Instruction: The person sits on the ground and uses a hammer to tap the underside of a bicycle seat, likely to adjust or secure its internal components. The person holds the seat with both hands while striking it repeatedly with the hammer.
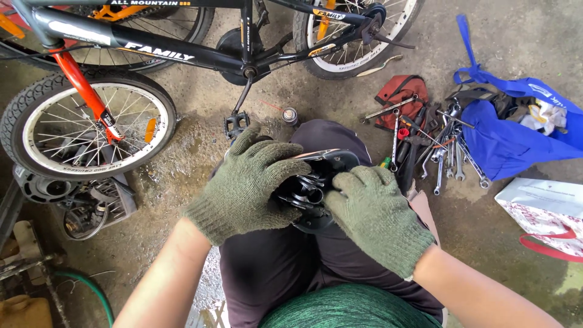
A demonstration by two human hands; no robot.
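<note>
A black metal part [322, 182], seemingly a bicycle chainring with its guard, is held on the lap at the middle of the frame, between two hands in green knit gloves. The left hand [249, 182] is closed over the part's left side and top, its fingers curled across the shiny inner pieces; the right hand [373, 215] is pressed against the lower right edge, fingers bent, though whether it is truly gripped there cannot be told. The part lies directly between the hands, touching both, with its broad face turned up toward the camera and its long axis running from lower left to upper right; the left hand covers more of it. The surface below is stained, damp concrete. A bicycle [182, 54] stands across the upper left, with a pedal [235, 124] and a small can [290, 115] just beyond the knee. Wrenches [446, 155] are scattered at the right beside a red pouch [401, 97] and a blue bag [516, 133]. A green hose [85, 285] lies at lower left.
</note>
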